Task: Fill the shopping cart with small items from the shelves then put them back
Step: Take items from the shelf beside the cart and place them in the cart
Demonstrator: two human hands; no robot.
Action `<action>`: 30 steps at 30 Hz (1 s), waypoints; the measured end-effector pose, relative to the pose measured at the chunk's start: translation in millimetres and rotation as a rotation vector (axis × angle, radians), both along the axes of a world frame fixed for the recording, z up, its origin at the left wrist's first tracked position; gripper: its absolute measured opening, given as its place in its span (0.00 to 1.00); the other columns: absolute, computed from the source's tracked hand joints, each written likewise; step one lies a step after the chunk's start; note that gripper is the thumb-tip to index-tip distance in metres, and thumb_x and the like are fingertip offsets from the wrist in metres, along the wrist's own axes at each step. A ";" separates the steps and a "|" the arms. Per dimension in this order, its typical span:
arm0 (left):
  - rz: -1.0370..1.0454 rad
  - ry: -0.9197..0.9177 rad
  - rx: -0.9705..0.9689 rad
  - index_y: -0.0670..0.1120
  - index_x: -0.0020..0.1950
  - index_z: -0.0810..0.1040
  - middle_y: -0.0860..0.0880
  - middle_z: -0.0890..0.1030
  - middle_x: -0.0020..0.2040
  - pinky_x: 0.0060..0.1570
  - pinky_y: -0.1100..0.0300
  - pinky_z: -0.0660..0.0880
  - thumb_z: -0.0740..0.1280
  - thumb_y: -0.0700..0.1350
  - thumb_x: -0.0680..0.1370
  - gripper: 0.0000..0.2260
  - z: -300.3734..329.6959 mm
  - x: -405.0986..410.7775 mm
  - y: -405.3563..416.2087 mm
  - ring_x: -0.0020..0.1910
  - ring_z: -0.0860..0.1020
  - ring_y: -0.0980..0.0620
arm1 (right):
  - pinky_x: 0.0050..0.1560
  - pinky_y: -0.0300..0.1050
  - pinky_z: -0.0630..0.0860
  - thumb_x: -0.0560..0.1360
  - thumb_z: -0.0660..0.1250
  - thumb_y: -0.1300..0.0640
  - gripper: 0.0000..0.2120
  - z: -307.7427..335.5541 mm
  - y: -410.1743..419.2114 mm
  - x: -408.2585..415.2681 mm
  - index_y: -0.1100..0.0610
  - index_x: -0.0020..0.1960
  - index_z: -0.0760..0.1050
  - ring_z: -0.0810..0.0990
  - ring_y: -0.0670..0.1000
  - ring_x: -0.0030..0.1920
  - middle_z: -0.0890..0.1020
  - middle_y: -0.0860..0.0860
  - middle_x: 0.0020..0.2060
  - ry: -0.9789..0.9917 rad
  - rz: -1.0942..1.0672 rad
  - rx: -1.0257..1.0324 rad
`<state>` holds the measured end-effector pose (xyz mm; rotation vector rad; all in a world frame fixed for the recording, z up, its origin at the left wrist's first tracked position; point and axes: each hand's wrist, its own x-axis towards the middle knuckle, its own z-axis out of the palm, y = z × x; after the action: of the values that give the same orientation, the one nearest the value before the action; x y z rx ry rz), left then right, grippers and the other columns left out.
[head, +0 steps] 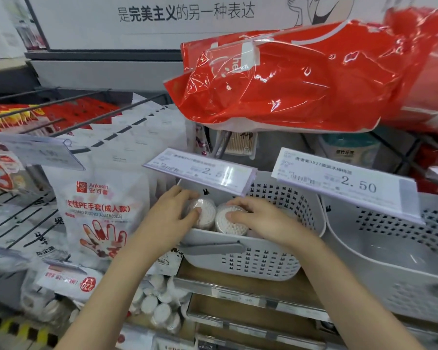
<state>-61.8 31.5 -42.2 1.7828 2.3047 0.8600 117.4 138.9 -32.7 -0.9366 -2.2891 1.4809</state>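
Two round clear tubs of white cotton swabs lie side by side in a white perforated basket on the shelf. My left hand grips the left tub, fingers over its top and thumb on its face. My right hand grips the right tub the same way, thumb on the swab ends. Both tubs sit just inside the basket's near left corner, under a price tag. No shopping cart is in view.
A second white basket stands to the right under a 2.50 price tag. Red plastic packs hang overhead. Packs of PE gloves hang on hooks at left. Small white containers fill a lower shelf.
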 end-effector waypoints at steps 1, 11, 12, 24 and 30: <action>0.004 0.000 0.010 0.47 0.66 0.73 0.52 0.74 0.62 0.48 0.67 0.61 0.64 0.47 0.79 0.16 0.5 0.4 -0.6 0.59 0.70 0.57 | 0.60 0.47 0.73 0.77 0.67 0.54 0.10 -0.4 0.2 -0.3 0.51 0.57 0.77 0.79 0.47 0.54 0.81 0.47 0.52 -0.004 0.001 0.011; 0.128 0.192 0.113 0.47 0.70 0.70 0.51 0.71 0.67 0.63 0.60 0.66 0.61 0.49 0.79 0.19 5.4 30.5 -34.3 0.65 0.69 0.53 | 0.61 0.43 0.72 0.78 0.63 0.55 0.12 -4.9 -15.8 0.6 0.55 0.61 0.76 0.76 0.44 0.58 0.80 0.46 0.56 0.237 -0.092 0.440; 0.143 0.211 0.122 0.47 0.70 0.70 0.51 0.72 0.67 0.63 0.60 0.65 0.60 0.50 0.80 0.19 5.9 35.6 -42.4 0.65 0.69 0.53 | 0.60 0.41 0.71 0.78 0.62 0.54 0.12 -4.6 -19.5 2.4 0.54 0.61 0.75 0.75 0.44 0.59 0.79 0.46 0.57 0.249 -0.078 0.515; 0.565 0.197 -0.230 0.48 0.66 0.74 0.52 0.78 0.59 0.49 0.59 0.76 0.61 0.52 0.80 0.16 -59.4 71.4 -213.7 0.54 0.78 0.53 | 0.60 0.42 0.68 0.76 0.61 0.58 0.13 -36.6 -104.3 -16.9 0.56 0.58 0.76 0.74 0.49 0.57 0.78 0.49 0.55 0.422 0.427 0.847; 1.087 -0.174 -0.230 0.57 0.69 0.67 0.60 0.73 0.65 0.55 0.61 0.70 0.61 0.53 0.79 0.18 -92.8 98.5 -314.9 0.61 0.72 0.58 | 0.54 0.30 0.67 0.81 0.58 0.52 0.12 -76.0 -189.0 -57.8 0.47 0.63 0.73 0.70 0.36 0.56 0.74 0.37 0.55 0.176 0.768 0.462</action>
<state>36.7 -283.4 -135.0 0.2370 2.9993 0.7167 59.6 -50.1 -108.6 0.2269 -2.8018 1.0759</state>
